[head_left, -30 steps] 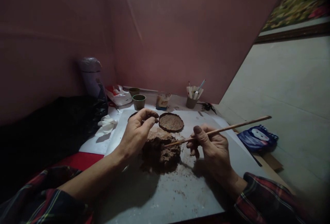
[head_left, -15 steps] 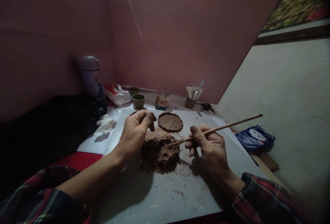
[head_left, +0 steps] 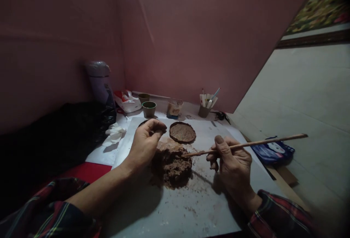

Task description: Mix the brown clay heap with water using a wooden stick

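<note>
A lumpy mound of brown clay-like material [head_left: 175,168] lies on a pale board [head_left: 180,212]. My right hand [head_left: 232,161], fingertips smeared brown, pinches a thin wooden stick [head_left: 262,142]; its tip is at the top of the mound. To the mound's upper left is my left hand [head_left: 147,137], its soiled thumb and fingers curled together; whatever lies between them is too small to make out. Beyond the mound rests a flat round brown disc [head_left: 182,133] with a raised rim. Another dark round edge is mostly hidden behind my left hand.
Along the back stand a green-rimmed cup [head_left: 149,110], a glass jar [head_left: 174,108] and a cup of pens [head_left: 203,111]. White gloves [head_left: 114,134] and a black bag [head_left: 54,143] are at the left. A blue pouch [head_left: 273,151] lies at the right.
My right hand has shifted right and slightly down with the stick, which now lies flatter. The left thumb has lowered and turned under the fingers. The whole view has shifted slightly.
</note>
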The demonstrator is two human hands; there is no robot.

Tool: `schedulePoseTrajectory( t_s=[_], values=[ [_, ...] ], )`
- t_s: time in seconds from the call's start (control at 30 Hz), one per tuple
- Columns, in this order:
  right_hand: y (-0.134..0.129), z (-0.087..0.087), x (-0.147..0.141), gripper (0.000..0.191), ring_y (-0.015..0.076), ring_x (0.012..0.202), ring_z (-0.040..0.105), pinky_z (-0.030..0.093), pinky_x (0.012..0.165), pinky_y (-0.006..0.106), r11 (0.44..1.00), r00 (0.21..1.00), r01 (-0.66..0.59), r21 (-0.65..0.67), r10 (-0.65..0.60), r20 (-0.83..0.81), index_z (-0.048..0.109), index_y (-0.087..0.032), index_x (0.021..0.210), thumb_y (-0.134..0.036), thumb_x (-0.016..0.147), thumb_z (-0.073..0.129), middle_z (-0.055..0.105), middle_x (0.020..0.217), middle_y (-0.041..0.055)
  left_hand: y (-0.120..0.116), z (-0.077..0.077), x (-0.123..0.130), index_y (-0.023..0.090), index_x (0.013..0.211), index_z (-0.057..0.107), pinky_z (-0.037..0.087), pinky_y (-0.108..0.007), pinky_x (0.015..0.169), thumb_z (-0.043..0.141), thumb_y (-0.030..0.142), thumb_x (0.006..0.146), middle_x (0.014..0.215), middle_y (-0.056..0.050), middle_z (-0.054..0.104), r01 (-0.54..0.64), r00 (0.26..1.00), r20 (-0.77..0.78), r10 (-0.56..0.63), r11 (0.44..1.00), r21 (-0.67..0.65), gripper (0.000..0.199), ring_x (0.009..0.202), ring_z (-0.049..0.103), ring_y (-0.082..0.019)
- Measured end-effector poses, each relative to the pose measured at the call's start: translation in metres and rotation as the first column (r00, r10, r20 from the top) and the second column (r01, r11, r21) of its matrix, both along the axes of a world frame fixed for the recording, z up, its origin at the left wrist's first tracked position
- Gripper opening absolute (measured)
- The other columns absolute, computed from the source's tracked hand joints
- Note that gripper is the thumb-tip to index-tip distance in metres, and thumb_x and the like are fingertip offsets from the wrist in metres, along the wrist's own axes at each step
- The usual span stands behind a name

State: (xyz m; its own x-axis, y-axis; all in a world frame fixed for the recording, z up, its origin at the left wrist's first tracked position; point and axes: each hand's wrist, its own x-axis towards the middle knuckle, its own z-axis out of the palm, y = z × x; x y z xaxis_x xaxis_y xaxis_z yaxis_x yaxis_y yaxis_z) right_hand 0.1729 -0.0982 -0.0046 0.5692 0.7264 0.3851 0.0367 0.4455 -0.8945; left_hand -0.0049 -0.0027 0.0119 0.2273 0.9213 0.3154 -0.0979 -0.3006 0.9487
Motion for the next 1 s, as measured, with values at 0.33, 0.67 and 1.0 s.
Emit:
schedulePoseTrajectory(
  t_s=[0.33, 0.67, 1.0],
  values=[
    [-0.0035, 0.0046, -0.0058, 0.034, 0.0071, 0.033, 0.048, 0.036, 0.029, 0.014, 0.994, 0.999, -0.023, -0.103, 0.026, 0.026, 0.059, -0.016, 0.058, -0.044, 0.076, 0.069, 0.057, 0.043, -0.0016, 0.0000, 0.0063, -0.0035, 0.014, 0.068, 0.062, 0.039, -0.023, 0.061, 0.062, 0.035, 0.079, 0.064, 0.000, 0.057, -0.042, 0.999, -0.012, 0.041, 0.999, -0.024, 0.023, 0.062, 0.051, -0.012],
    [-0.0001, 0.0004, -0.0056, 0.035, 0.0061, 0.029, 0.049, 0.037, 0.027, 0.012, 0.969, 0.991, -0.128, -0.209, 0.116, -0.066, 0.057, -0.016, 0.060, -0.044, 0.074, 0.072, 0.061, 0.046, -0.0001, 0.0015, -0.0014, 0.0011, 0.016, 0.072, 0.061, 0.040, -0.024, 0.066, 0.060, 0.023, 0.077, 0.069, 0.000, 0.059, -0.027, 0.992, -0.120, 0.025, 0.999, -0.023, 0.009, 0.068, 0.054, -0.013],
    [0.0023, 0.0023, 0.0002, 0.030, 0.0084, 0.033, 0.053, 0.039, 0.029, 0.014, 0.975, 0.978, -0.158, -0.157, 0.133, -0.158, 0.057, -0.016, 0.064, -0.040, 0.073, 0.074, 0.064, 0.049, 0.0003, -0.0051, 0.0076, 0.0003, 0.015, 0.068, 0.060, 0.037, -0.022, 0.055, 0.060, 0.026, 0.078, 0.062, 0.002, 0.055, 0.017, 0.984, -0.173, -0.030, 0.997, -0.076, 0.015, 0.058, 0.048, -0.010]
  ],
)
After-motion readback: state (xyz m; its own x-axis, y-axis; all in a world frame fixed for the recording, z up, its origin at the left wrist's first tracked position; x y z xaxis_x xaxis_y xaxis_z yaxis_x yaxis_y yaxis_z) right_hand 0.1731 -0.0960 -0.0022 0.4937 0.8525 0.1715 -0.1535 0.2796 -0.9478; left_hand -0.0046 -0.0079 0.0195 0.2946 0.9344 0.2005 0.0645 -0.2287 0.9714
